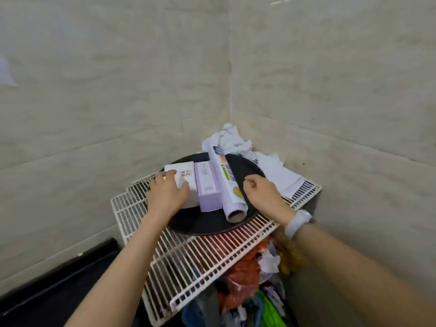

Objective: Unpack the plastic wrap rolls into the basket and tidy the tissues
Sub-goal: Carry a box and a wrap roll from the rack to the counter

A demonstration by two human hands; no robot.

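Observation:
A round black tray (pixel 203 224) rests on a white wire rack (pixel 188 253) in the wall corner. On the tray lie a white box (pixel 185 172), a purple box (pixel 207 182) and an unboxed plastic wrap roll (pixel 227 182), side by side. My left hand (pixel 166 192) lies over the white box, fingers wrapped around its near end. My right hand (pixel 262 192) hovers just right of the roll with the fingers curled in and nothing in it. Crumpled white tissues (pixel 232 139) are heaped behind the tray in the corner.
Flat white tissue sheets (pixel 279 173) lie on the rack right of the tray. Below the rack sits a jumble of coloured bags and clutter (pixel 245 279). A black object (pixel 59 279) stands at lower left. Tiled walls close in behind and right.

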